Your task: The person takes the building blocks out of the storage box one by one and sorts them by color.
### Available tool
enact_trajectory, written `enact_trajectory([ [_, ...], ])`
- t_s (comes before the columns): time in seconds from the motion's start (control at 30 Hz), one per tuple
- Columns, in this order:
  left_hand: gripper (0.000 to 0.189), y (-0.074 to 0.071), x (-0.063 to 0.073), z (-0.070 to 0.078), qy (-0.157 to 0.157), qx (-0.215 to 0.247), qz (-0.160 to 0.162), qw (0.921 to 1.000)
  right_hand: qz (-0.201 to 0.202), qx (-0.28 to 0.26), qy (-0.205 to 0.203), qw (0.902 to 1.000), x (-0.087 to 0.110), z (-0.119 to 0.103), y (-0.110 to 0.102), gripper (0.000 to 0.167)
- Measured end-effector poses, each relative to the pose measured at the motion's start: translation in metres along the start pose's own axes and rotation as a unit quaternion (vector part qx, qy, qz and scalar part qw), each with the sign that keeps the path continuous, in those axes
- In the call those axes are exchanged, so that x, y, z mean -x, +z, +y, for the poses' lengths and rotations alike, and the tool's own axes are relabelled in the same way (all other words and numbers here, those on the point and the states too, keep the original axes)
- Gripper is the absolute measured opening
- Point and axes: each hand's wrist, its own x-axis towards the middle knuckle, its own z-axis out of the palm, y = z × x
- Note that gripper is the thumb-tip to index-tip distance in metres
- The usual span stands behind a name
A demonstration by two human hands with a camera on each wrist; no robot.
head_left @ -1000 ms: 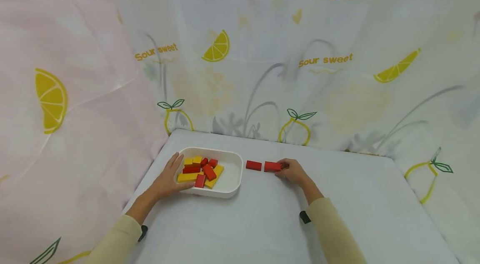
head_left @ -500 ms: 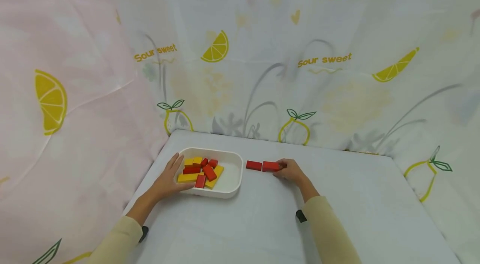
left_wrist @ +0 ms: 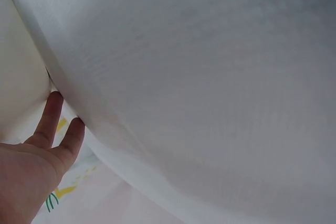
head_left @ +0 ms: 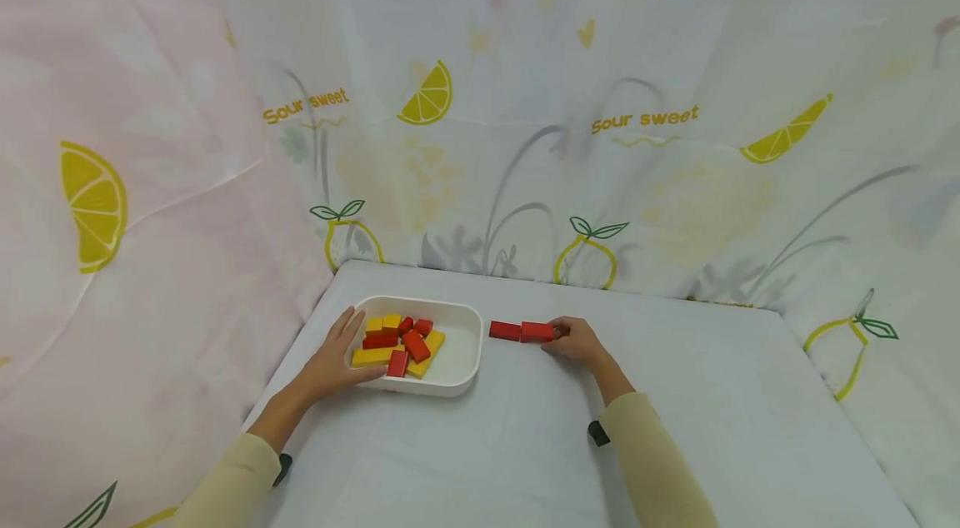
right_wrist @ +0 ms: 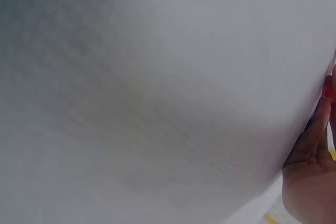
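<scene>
In the head view my right hand [head_left: 581, 342] pinches the right end of a red rectangular block [head_left: 536, 332] between thumb and fingertips. The block's left end is right at a second red block [head_left: 505, 331], the two forming a row on the white table. A bit of red shows by the fingers in the right wrist view. My left hand [head_left: 330, 360] rests against the left end of a white tray [head_left: 468, 374], fingers extended along its side and thumb across the front rim. In the left wrist view two extended fingers [left_wrist: 72, 139] touch the white tabletop.
Inside the tray lie several red and yellow blocks, among them a long yellow block [head_left: 377, 356] and a tilted red block [head_left: 416, 346]. Printed cloth [head_left: 517, 178] with lemon drawings hangs behind the table [head_left: 712, 411] and along its left side.
My right hand has slid the held red block left, and the gap to the other red block has closed. The left hand keeps its place on the tray. The head view shifted slightly.
</scene>
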Motion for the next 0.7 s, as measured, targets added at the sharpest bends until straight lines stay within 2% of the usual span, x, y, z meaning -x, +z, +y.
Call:
enact_trajectory([
  [0.7, 0.122, 0.0009, 0.0001, -0.0011, -0.001, 0.005, 0.002, 1.0, 0.014, -0.007, -0.001, 0.9999, 0.0016, -0.0011, 0.0034, 0.039],
])
